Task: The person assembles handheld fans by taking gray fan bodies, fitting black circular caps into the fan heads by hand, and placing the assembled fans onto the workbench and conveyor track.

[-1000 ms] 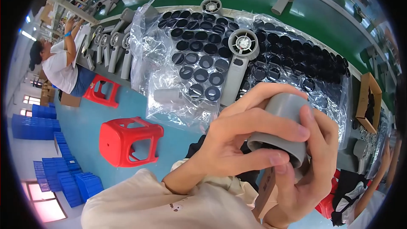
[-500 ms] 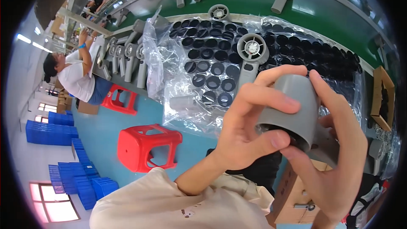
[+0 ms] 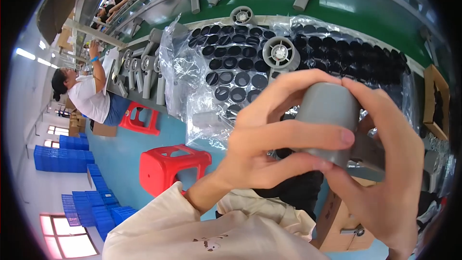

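Left hand (image 3: 269,149) and right hand (image 3: 385,173) both clasped round a grey plastic cylinder housing (image 3: 327,115) — bagged black round caps (image 3: 236,67) at 11 o'clock, red stool (image 3: 168,163) at 9 o'clock.

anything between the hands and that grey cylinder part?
Nothing visible. The left hand and right hand both grip the grey plastic cylindrical housing directly, fingers wrapped on its sides. The clear bag of black round caps lies behind it, apart.
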### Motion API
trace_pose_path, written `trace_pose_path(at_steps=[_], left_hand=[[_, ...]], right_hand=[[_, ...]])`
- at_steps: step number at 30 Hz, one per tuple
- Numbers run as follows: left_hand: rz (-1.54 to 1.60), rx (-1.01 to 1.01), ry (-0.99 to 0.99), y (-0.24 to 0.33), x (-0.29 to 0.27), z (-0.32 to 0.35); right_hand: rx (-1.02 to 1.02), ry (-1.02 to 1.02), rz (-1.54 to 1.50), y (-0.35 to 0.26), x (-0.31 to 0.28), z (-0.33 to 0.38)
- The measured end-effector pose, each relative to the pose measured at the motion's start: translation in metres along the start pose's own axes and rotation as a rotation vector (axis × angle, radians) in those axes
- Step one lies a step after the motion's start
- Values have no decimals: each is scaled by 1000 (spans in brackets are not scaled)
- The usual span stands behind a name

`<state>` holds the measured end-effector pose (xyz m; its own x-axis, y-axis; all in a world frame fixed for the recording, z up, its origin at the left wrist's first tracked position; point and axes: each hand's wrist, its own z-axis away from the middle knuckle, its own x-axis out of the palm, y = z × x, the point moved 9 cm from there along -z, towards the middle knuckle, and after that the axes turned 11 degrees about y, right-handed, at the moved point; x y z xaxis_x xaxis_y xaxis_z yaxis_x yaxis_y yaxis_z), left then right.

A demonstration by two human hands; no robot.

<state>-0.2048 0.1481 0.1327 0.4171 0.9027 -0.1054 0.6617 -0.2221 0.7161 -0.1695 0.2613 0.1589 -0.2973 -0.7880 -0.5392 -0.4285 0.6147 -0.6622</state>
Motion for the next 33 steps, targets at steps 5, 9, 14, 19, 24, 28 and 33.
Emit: trace_pose_path(at_steps=[5, 9, 14, 19, 24, 28, 33], left_hand=[[-62, -322, 44, -35, 5, 15], [9, -410, 97, -22, -11, 6], [90, -436, 71, 15, -30, 2], [43, -381, 64, 28, -36, 6], [35, -387, 121, 38, -40, 13], [-86, -283, 135, 50, -41, 13], [-226, -146, 183, 68, -45, 16]], right_hand=[[78, -149, 76, 28, 15, 6], [425, -195, -227, 25, 16, 6], [551, -122, -552, 14, 23, 9], [736, -224, -887, 1, 38, 16], [733, -218, -970, -14, 49, 25], [724, -222, -989, -22, 54, 29], [721, -274, -1065, -31, 60, 35]])
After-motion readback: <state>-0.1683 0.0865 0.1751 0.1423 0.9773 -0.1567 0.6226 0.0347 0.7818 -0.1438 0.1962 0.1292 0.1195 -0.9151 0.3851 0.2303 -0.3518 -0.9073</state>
